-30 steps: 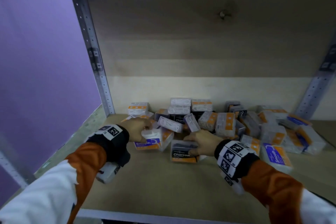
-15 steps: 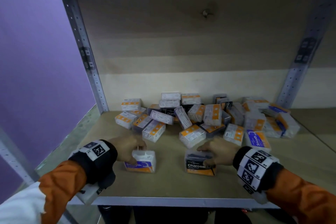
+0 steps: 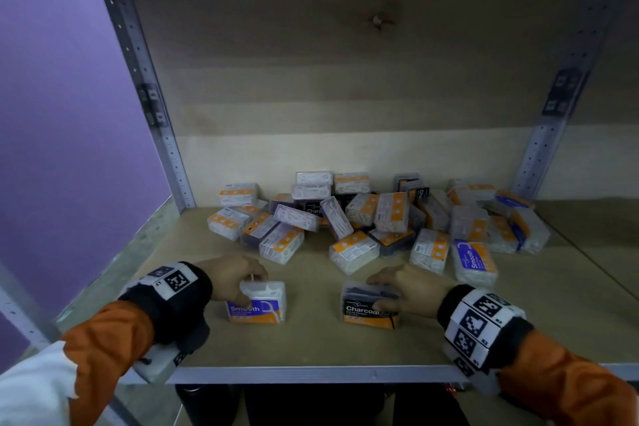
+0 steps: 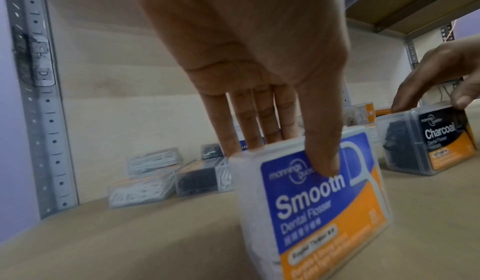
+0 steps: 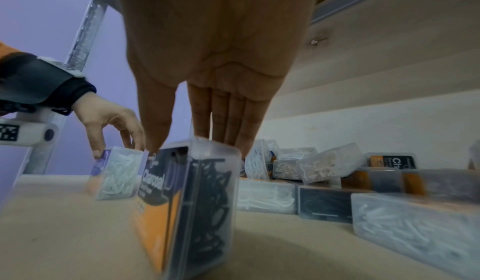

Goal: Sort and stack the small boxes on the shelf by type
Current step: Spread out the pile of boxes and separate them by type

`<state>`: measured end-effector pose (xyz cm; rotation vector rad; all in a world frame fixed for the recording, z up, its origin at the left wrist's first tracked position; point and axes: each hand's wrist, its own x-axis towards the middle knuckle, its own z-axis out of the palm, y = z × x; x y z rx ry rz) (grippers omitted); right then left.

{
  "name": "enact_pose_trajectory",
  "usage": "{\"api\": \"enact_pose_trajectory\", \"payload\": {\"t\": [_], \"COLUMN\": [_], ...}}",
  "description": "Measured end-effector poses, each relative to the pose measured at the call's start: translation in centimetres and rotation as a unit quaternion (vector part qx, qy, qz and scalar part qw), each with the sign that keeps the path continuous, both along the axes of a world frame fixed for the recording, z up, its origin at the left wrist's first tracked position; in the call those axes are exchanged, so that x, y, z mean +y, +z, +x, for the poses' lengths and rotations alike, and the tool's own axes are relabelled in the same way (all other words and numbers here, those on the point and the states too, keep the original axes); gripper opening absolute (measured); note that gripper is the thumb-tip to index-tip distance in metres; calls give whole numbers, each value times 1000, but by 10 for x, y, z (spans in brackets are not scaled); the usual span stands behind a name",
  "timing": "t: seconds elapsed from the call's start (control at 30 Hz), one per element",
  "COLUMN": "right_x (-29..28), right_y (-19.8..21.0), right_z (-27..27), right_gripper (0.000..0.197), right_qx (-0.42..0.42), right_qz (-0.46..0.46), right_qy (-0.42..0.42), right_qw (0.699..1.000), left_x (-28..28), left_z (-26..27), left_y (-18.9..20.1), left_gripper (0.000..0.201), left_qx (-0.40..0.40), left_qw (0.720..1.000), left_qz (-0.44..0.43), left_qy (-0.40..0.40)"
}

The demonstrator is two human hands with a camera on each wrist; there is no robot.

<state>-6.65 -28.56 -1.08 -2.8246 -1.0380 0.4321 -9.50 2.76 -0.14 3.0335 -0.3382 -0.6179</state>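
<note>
Standing on edge near the front of the shelf (image 3: 311,346) are two boxes, well apart: the Smooth box (image 3: 257,303) on the left and the Charcoal box (image 3: 370,304) on the right. The left hand (image 3: 230,275) pinches the Smooth box at its top, thumb on the near label, fingers behind; the right hand (image 3: 406,287) pinches the Charcoal box the same way.

The head view alone shows the pile (image 3: 373,218) of mixed boxes lying jumbled at the far side, from left of centre to the right post. The left wrist view shows what the head view blurs: the Smooth box (image 4: 311,198) has a blue upper label and an orange lower band, on a clear case, and the thumb (image 4: 322,157) presses the blue part. The right wrist view shows the Charcoal box (image 5: 189,198) end-on: a clear case packed with black flossers, with a black and orange label on its near face. It also shows white flossers through the Smooth box's end.
</note>
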Motion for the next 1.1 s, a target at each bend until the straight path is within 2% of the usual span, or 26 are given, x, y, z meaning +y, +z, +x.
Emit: {"api": "enact_pose_trajectory", "payload": {"t": [0.17, 0.3, 0.53, 0.67, 0.83, 0.9, 0.97, 1.0, 1.1], "right_x": [-10, -24, -57, -77, -89, -90, -90, -90, -92], "right_y": [3, 9, 16, 12, 4, 2, 1, 1, -4], "right_z": [3, 14, 44, 62, 76, 78, 80, 80, 85], "right_gripper": [48, 45, 38, 16, 36, 31, 16, 17, 36], "right_qx": [-10, -32, -39, -25, -12, -5, 9, 12, 10], "right_qz": [36, 44, 28, 7, -23, -40, -61, -68, -53], "right_qy": [-33, -93, -225, -281, -326, -338, -336, -338, -367], "right_qw": [999, 994, 973, 959, 945, 940, 940, 939, 928], "left_x": [-2, -6, -14, -12, 4, 11, 21, 25, 31], "left_z": [5, 14, 54, 82, 116, 126, 135, 138, 147], "left_y": [3, 9, 20, 19, 10, 4, -3, -6, -11], "left_gripper": [51, 48, 44, 45, 55, 54, 55, 57, 61], "left_qx": [19, 25, -16, -35, -17, -14, -16, -16, 6], "left_qw": [1000, 999, 998, 992, 981, 976, 973, 972, 969], "left_qz": [-21, -29, 46, 91, 133, 163, 178, 180, 175], "left_qy": [3, 10, 43, 80, 137, 142, 148, 152, 172]}}
